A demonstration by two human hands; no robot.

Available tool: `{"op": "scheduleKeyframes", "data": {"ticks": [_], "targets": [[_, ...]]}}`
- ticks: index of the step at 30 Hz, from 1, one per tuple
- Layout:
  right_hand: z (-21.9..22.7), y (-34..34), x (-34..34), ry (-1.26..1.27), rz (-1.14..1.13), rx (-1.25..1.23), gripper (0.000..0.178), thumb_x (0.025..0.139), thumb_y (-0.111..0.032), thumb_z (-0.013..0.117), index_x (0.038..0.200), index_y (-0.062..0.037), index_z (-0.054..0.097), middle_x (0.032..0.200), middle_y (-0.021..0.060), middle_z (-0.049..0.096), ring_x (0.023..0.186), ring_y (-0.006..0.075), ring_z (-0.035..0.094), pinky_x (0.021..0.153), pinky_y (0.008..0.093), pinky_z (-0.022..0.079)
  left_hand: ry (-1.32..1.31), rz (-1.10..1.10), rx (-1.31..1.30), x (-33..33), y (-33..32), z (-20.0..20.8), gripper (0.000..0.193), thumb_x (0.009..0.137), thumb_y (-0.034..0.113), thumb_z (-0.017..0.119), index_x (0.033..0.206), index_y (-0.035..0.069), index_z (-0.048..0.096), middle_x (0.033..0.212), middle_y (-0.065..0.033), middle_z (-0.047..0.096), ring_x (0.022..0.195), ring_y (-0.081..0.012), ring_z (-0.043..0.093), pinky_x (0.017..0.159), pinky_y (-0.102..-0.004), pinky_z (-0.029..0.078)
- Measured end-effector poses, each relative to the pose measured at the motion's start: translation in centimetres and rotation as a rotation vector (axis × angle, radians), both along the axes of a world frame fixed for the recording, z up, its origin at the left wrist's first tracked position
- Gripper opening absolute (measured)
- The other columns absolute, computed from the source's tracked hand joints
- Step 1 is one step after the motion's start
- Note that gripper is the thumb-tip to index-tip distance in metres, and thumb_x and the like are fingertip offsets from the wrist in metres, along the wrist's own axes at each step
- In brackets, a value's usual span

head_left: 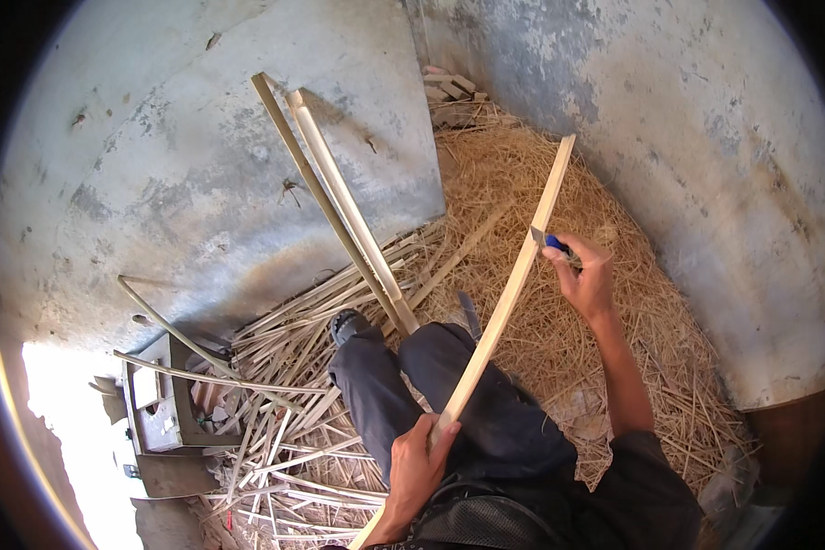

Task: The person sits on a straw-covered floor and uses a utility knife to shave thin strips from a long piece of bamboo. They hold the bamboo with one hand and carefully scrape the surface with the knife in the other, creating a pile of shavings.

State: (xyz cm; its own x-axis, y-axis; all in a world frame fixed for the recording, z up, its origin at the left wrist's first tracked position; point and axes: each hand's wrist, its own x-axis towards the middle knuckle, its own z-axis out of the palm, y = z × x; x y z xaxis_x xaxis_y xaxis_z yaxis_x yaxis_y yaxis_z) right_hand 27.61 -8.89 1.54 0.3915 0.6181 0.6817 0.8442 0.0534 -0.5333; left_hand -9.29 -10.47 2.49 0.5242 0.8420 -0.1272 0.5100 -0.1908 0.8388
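While the left hand (417,461) is closed around the lower part of a long pale strip of wood (490,337), the right hand (586,277) grips a small blue-handled blade (539,237) between thumb and fingers, its metal lying against the strip near the upper end. The strip slants over the person's right thigh, from the lower middle up toward the right, with its far end above a spread of straw-like shavings (490,174). Both knees are bent, in dark trousers (368,380), and one dark shoe (346,324) shows beyond the left knee. Just past the right knee stands a flat grey piece of metal (469,313); its lower part is hidden. Two long poles (316,183) lean side by side toward the worn grey wall (183,137) ahead. On the left, thin cut sticks (289,454) lie in a loose heap, next to an open grey box (165,423) with bits of rubble inside.
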Motion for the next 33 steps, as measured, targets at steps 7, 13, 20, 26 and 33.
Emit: {"op": "scheduleKeyframes", "data": {"ticks": [7,13,20,26,33], "targets": [[-2.4,2.4,5.9,-0.022,-0.076,-0.141,0.049,0.106,-0.048,0.066,0.115,-0.0022,0.081,0.067,0.0022,0.066,0.054,0.0118,0.054,0.050,0.0312,0.041,0.091,-0.009,-0.058,-2.9,-0.3,-0.2,0.031,0.104,0.029,0.071,0.105,-0.002,0.067,0.073,-0.0236,0.067,0.069,-0.0424,0.070,0.063,-0.0451,0.052],[-2.1,3.8,8.3,-0.029,-0.137,-0.079,0.044,0.106,-0.048,0.065,0.112,-0.0072,0.081,0.072,0.0049,0.069,0.058,0.0153,0.060,0.055,0.0326,0.045,0.119,-0.018,-0.102,-4.7,-0.6,-0.1,0.032,0.105,0.030,0.070,0.105,-0.001,0.067,0.071,-0.0232,0.066,0.065,-0.0426,0.069,0.060,-0.0457,0.051],[-2.5,4.3,8.8,0.049,-0.236,-0.178,0.050,0.107,-0.052,0.063,0.112,-0.0054,0.080,0.076,0.0072,0.072,0.060,0.0177,0.061,0.057,0.0347,0.046,0.134,-0.023,-0.120,-5.3,-0.2,-0.2,0.032,0.107,0.032,0.068,0.103,0.000,0.069,0.066,-0.0176,0.061,0.059,-0.0309,0.062,0.058,-0.0413,0.047],[-5.3,1.6,17.7,0.181,-0.383,-0.579,0.055,0.106,-0.055,0.061,0.101,-0.0038,0.081,0.077,0.0120,0.070,0.067,0.0238,0.065,0.063,0.0430,0.050,0.120,0.028,-0.166,-7.6,-1.2,-2.0,0.032,0.107,0.031,0.066,0.102,0.000,0.070,0.065,-0.0140,0.062,0.057,-0.0198,0.057,0.058,-0.0382,0.045],[-6.6,-2.2,14.6,-0.008,-0.450,-1.012,0.046,0.109,-0.046,0.060,0.106,-0.0027,0.076,0.076,0.0126,0.067,0.067,0.0272,0.063,0.065,0.0458,0.049,0.110,0.122,0.017,-5.2,1.1,-2.8,0.036,0.107,0.035,0.068,0.105,-0.001,0.069,0.065,-0.0183,0.063,0.056,-0.0356,0.064,0.057,-0.0434,0.047]]}}
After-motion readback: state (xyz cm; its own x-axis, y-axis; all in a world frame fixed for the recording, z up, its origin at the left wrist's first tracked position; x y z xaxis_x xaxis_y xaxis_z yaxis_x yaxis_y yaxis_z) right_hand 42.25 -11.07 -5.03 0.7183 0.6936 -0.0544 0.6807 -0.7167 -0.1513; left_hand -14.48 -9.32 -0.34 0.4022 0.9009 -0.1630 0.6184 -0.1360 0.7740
